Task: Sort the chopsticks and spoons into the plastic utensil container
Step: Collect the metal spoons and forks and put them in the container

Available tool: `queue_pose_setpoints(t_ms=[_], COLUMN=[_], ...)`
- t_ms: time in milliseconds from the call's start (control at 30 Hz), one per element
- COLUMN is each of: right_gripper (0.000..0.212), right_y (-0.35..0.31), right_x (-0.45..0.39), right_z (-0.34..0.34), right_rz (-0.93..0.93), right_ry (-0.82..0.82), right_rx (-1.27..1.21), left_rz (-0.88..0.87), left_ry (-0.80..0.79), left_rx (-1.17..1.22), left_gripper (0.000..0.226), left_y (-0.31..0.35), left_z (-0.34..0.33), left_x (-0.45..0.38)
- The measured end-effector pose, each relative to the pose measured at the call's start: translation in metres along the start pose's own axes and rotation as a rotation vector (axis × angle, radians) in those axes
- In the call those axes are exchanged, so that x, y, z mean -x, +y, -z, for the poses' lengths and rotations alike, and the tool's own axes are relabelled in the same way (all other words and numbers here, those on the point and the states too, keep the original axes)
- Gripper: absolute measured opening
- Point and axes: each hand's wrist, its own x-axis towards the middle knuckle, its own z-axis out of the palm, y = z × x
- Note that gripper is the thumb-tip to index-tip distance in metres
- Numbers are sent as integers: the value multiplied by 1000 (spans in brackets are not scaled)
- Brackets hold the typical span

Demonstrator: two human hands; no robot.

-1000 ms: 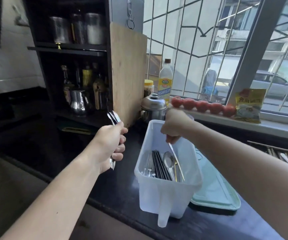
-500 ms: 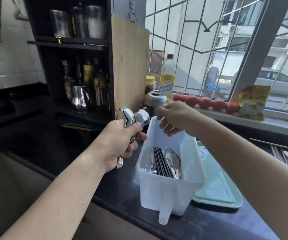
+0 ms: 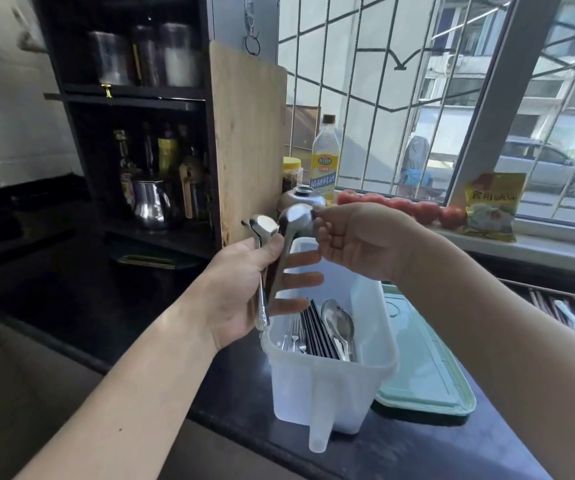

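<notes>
A translucent white plastic utensil container [image 3: 331,386] stands on the dark counter. Inside it are forks at the left, black chopsticks [image 3: 315,329] in the middle and metal spoons [image 3: 341,323] at the right. My left hand [image 3: 244,289] holds a bunch of steel spoons [image 3: 265,230] upright, above the container's left rim. My right hand [image 3: 355,237] pinches the bowl of one of those spoons [image 3: 294,220] at the top of the bunch.
A pale green lid [image 3: 424,375] lies right of the container. More chopsticks [image 3: 563,306] lie on the counter at far right. A wooden cutting board [image 3: 248,143] leans on a dark shelf unit. A bottle [image 3: 324,161], tomatoes [image 3: 428,209] and a yellow packet [image 3: 492,206] line the windowsill.
My left hand moved right and up with the spoons, towards the container. My right hand let a spoon go into the container, rose, and now pinches a spoon from the bunch.
</notes>
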Motion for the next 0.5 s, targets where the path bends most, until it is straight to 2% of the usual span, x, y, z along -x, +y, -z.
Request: queue_pose_setpoints(t_ms=[67, 167, 267, 333, 433, 500], right_gripper=[16, 20, 16, 11, 10, 8], right_y=[0, 7, 9, 5, -4, -13], right_x=[-1, -2, -4, -3, -3, -4], right_z=[-5, -12, -17, -17, -15, -12], right_rz=[-18, -66, -7, 14, 41, 137], right_ry=[32, -79, -125, -101, -21, 77], right_rx=[32, 112, 155, 155, 130, 145], left_rz=[-7, 3, 8, 19, 37, 32], left_ry=[6, 20, 28, 31, 43, 122], left_rx=[40, 88, 1, -29, 74, 128], left_gripper=[28, 22, 22, 24, 26, 24], left_y=[0, 0, -1, -1, 0, 0], left_z=[2, 5, 9, 9, 11, 13], left_x=[0, 0, 2, 2, 2, 0])
